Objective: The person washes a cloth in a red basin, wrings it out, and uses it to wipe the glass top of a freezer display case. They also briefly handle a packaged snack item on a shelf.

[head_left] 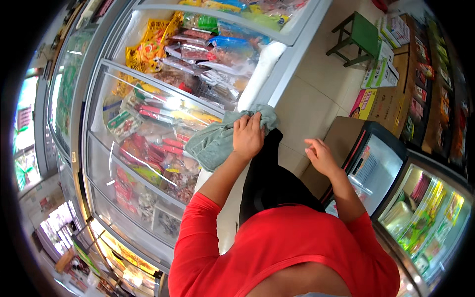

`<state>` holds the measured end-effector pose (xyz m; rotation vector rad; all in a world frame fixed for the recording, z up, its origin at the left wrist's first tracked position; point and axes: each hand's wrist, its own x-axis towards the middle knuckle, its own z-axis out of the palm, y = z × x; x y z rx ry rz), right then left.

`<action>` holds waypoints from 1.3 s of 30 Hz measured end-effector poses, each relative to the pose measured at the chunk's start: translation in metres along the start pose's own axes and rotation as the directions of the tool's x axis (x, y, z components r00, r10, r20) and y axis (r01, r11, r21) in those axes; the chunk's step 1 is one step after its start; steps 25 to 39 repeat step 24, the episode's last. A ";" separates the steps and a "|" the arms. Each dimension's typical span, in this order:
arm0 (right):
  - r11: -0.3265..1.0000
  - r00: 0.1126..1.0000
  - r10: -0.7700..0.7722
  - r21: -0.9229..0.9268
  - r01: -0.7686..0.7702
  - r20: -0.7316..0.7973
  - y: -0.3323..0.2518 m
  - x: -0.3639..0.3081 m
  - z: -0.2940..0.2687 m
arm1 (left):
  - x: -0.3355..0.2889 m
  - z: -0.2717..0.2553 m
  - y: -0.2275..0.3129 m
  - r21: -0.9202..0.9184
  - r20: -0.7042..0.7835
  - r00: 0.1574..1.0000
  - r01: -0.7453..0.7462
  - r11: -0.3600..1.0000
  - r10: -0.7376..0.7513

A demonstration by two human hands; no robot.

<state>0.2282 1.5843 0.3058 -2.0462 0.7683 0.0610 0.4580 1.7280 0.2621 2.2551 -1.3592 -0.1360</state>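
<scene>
My left hand (249,134) presses a grey-green cloth (210,143) onto the near edge of a chest freezer, its fingers bent over the fabric. Part of the cloth spreads over the freezer's sliding glass lid (148,106), and a bunched end hangs past the rim (292,64). Under the glass lie several packs of frozen food. Beyond the cloth the freezer stands uncovered, showing yellow bags (147,47) and clear packs of meat (195,52). White frost (262,72) lines the inner wall there. My right hand (320,156) hangs in the air, holding nothing, its fingers loosely apart.
At the far right a green stool (355,39) stands on the tiled floor (309,94), near white and green boxes (382,67). A cardboard box (388,106) and shelves of packets line that side. Smaller glass-topped freezers (376,163) stand close on my right.
</scene>
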 end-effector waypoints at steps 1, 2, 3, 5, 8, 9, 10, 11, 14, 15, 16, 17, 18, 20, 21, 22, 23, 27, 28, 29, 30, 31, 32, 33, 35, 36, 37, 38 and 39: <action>1.000 1.000 0.004 -0.005 -0.004 0.014 -0.003 0.018 -0.006 | 0.003 0.001 0.000 -0.023 -0.011 1.000 0.009 1.000 -0.010; 1.000 1.000 -0.008 -0.008 0.008 -0.003 -0.008 0.032 -0.012 | 0.006 -0.001 0.003 -0.047 -0.022 1.000 0.009 0.999 -0.011; 1.000 1.000 -0.019 -0.011 0.019 0.000 -0.011 0.050 -0.015 | 0.006 0.000 0.002 -0.073 -0.018 1.000 0.018 0.997 -0.020; 0.998 0.998 -0.057 -0.019 0.057 0.007 -0.029 0.096 -0.024 | 0.005 -0.004 -0.001 -0.119 0.046 0.999 0.029 0.992 -0.024; 0.967 0.970 -0.230 -0.097 0.237 0.078 -0.074 0.176 -0.023 | -0.001 -0.006 -0.007 -0.165 0.085 0.996 0.044 0.985 -0.030; 0.936 0.943 -0.311 -0.132 0.325 0.115 -0.083 0.199 -0.018 | -0.002 -0.010 -0.007 -0.190 0.115 0.993 0.059 0.980 -0.038; 0.886 0.900 -0.400 -0.179 0.428 0.176 -0.085 0.222 -0.006 | -0.004 -0.015 -0.007 -0.207 0.145 0.988 0.080 0.975 -0.050; 0.823 0.847 -0.477 -0.220 0.524 0.233 -0.087 0.242 0.005 | -0.005 -0.019 -0.008 -0.228 0.174 0.983 0.092 0.969 -0.052; 0.602 0.654 -0.509 -0.312 0.735 0.559 -0.088 0.286 0.037 | -0.019 -0.028 -0.010 -0.232 0.220 0.970 0.153 0.961 -0.101; 0.549 0.595 -0.499 -0.301 0.780 0.630 -0.085 0.294 0.043 | -0.021 -0.027 -0.012 -0.243 0.208 0.972 0.161 0.957 -0.111; 0.496 0.532 -0.483 -0.284 0.821 0.696 -0.082 0.299 0.049 | -0.022 -0.026 -0.012 -0.254 0.197 0.973 0.168 0.953 -0.119; 0.435 0.459 -0.468 -0.255 0.863 0.755 -0.082 0.304 0.056 | -0.024 -0.026 -0.013 -0.257 0.181 0.974 0.177 0.950 -0.133; 0.430 0.445 -0.413 -0.261 0.865 0.794 -0.081 0.306 0.060 | -0.023 -0.026 -0.013 -0.267 0.178 0.974 0.185 0.946 -0.140; 0.416 0.417 -0.297 -0.277 0.866 0.859 -0.079 0.306 0.063 | -0.021 -0.024 -0.015 -0.290 0.172 0.974 0.193 0.937 -0.148; 0.410 0.405 -0.313 -0.263 0.874 0.859 -0.080 0.306 0.066 | -0.021 -0.023 -0.016 -0.286 0.169 0.973 0.200 0.937 -0.156; 0.404 0.394 -0.328 -0.250 0.880 0.858 -0.080 0.307 0.069 | -0.021 -0.023 -0.017 -0.282 0.166 0.973 0.205 0.937 -0.162; 0.396 0.383 -0.343 -0.238 0.887 0.858 -0.083 0.308 0.070 | -0.022 -0.022 -0.017 -0.279 0.162 0.972 0.210 0.937 -0.169; 0.393 0.368 -0.338 -0.225 0.892 0.867 -0.083 0.308 0.071 | -0.024 -0.019 -0.016 -0.279 0.158 0.970 0.222 0.934 -0.183; 0.393 0.368 -0.338 -0.225 0.892 0.867 -0.083 0.308 0.071 | -0.024 -0.019 -0.016 -0.279 0.158 0.970 0.222 0.934 -0.183; 0.393 0.368 -0.338 -0.225 0.892 0.867 -0.083 0.308 0.071 | -0.024 -0.019 -0.016 -0.279 0.158 0.970 0.222 0.934 -0.183; 0.393 0.368 -0.338 -0.225 0.892 0.867 -0.083 0.308 0.071 | -0.024 -0.019 -0.016 -0.279 0.158 0.970 0.222 0.934 -0.183; 0.393 0.368 -0.338 -0.225 0.892 0.867 -0.083 0.308 0.071 | -0.024 -0.019 -0.016 -0.279 0.158 0.970 0.222 0.934 -0.183; 0.393 0.368 -0.338 -0.225 0.892 0.867 -0.083 0.308 0.071 | -0.024 -0.019 -0.016 -0.279 0.158 0.970 0.222 0.934 -0.183; 0.393 0.368 -0.338 -0.225 0.892 0.867 -0.083 0.308 0.071 | -0.024 -0.019 -0.016 -0.279 0.158 0.970 0.222 0.934 -0.183; 0.393 0.368 -0.338 -0.225 0.892 0.867 -0.083 0.308 0.071 | -0.024 -0.019 -0.016 -0.279 0.158 0.970 0.222 0.934 -0.183; 0.393 0.368 -0.338 -0.225 0.892 0.867 -0.083 0.308 0.071 | -0.024 -0.019 -0.016 -0.279 0.158 0.970 0.222 0.934 -0.183; 0.393 0.368 -0.338 -0.225 0.892 0.867 -0.083 0.308 0.071 | -0.024 -0.019 -0.016 -0.279 0.158 0.970 0.222 0.934 -0.183; 0.393 0.368 -0.338 -0.225 0.892 0.867 -0.083 0.308 0.071 | -0.024 -0.019 -0.016 -0.279 0.158 0.970 0.222 0.934 -0.183; 0.393 0.368 -0.338 -0.225 0.892 0.867 -0.083 0.308 0.071 | -0.024 -0.019 -0.016 -0.279 0.158 0.970 0.222 0.934 -0.183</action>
